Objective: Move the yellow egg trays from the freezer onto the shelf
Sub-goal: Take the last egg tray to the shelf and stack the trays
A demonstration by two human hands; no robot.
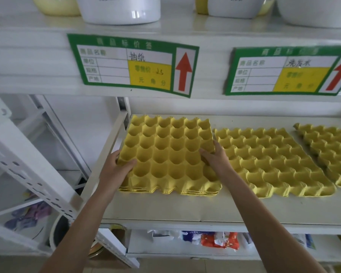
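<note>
Shelf, middle tier. A stack of yellow egg trays sits at the shelf's left end, near its front-to-mid depth, the left edge close against the upright post. Several layers show at the stack's front edge.

Left hand grips the stack's left edge, thumb curled over into a cup. Right hand grips the right edge, thumb on top, fingers going down between this stack and the second tray stack, which lies just beside it. A third stack lies further toward the shelf's right end.

Risks, as judged: right fingers are wedged in the narrow gap, so pulling out could drag or skew the neighbouring stack. A nudge left could jam the trays on the post. Pulp edges may crumple under a hard pinch.

Containers: every tray cup in view is empty. White tubs stand on the tier above; contents not visible. Packets lie on the tier below.
</note>
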